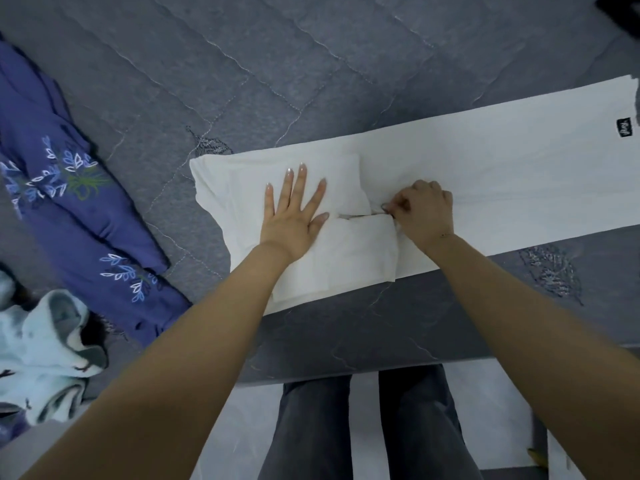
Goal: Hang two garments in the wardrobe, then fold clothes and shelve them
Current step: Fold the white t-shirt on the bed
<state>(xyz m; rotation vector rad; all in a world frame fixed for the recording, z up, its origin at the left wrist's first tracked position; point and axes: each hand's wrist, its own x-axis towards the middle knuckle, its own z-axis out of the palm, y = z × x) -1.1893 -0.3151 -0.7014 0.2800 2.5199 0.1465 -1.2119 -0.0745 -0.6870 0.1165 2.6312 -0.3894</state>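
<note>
A grey quilted bedspread (pixel 277 64), stitched in wavy lines and leaf outlines, covers the whole surface. Across it lies a long white garment (pixel 502 174), smooth cotton folded into a narrow band, with a small black label (pixel 624 127) near its far right end. Its left end is doubled back into squarish, layered flaps. The left hand (pixel 294 213) lies flat on those flaps, fingers straight and spread, palm pressing the cloth down. Just right of it on the white garment, the right hand (pixel 424 213) is curled, fingertips pinching a fold edge where the flaps meet. Both forearms reach in bare from below. Well left of the white garment sits a purple garment (pixel 69 202) embroidered with blue leaves, and below that a crumpled pale blue fleece (pixel 45 355).
</note>
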